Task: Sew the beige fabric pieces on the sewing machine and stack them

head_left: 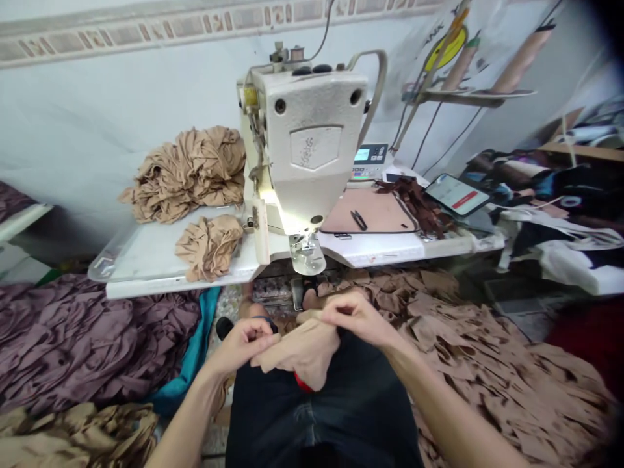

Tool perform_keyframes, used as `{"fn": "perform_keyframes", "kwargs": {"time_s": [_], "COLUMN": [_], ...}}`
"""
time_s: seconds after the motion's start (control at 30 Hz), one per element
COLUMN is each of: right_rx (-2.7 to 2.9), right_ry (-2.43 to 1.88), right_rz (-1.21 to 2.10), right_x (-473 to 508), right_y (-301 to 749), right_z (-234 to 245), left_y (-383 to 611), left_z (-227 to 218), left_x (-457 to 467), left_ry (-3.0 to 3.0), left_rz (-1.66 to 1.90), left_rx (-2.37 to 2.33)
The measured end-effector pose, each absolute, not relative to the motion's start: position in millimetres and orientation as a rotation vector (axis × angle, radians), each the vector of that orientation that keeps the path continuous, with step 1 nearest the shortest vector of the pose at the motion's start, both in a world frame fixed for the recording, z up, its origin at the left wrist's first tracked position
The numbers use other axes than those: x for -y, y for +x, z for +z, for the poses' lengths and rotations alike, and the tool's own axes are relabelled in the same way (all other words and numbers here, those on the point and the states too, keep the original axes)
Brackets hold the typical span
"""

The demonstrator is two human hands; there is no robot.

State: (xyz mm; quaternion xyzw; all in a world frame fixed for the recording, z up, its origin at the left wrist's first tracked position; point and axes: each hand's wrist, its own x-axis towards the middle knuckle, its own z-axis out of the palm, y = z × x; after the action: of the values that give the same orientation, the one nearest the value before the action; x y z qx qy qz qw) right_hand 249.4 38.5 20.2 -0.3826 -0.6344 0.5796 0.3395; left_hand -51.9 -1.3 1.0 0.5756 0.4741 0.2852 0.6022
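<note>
sewing table (146, 263) ahead, both hands (241, 344) (358, 318) pinch tan fabric (297, 351).

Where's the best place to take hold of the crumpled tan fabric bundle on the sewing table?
Probably pinch a raised fold along its near side, with the fingers coming from above and from the person's side. The crumpled tan fabric bundle sits in a soft heap by the front edge of the white sewing table, with loose folds standing up.

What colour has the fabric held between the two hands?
The fabric is light beige, best seen in the head view.
</note>
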Motion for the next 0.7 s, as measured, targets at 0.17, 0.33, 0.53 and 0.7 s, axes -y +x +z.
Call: {"fn": "perform_keyframes", "kwargs": {"time_s": [0.17, 0.33, 0.53, 0.7], "right_rx": [1.665, 1.373, 1.526, 1.695], "right_ry": [-1.054, -1.135, -1.145, -0.844], "right_rz": [1.567, 1.483, 1.628, 1.919], "right_x": [-41.4, -47.9, -43.3, -9.8], "right_y": [260.7, 273.4, 272.8, 224.3], "right_z": [23.7, 10.9, -8.6, -25.1], "left_y": [-42.1, -30.6, -32.1, -10.8], "left_z": [26.7, 12.7, -20.2, -34.7], "left_x": [-4.1, 2.4, 19.6, 22.4], "left_ry": [1.447, 1.909, 2.165, 2.426], "left_rz": [0.454, 0.491, 1.031, 1.017], "left_rx": [-1.016, -1.122, -1.529, -1.475]}}
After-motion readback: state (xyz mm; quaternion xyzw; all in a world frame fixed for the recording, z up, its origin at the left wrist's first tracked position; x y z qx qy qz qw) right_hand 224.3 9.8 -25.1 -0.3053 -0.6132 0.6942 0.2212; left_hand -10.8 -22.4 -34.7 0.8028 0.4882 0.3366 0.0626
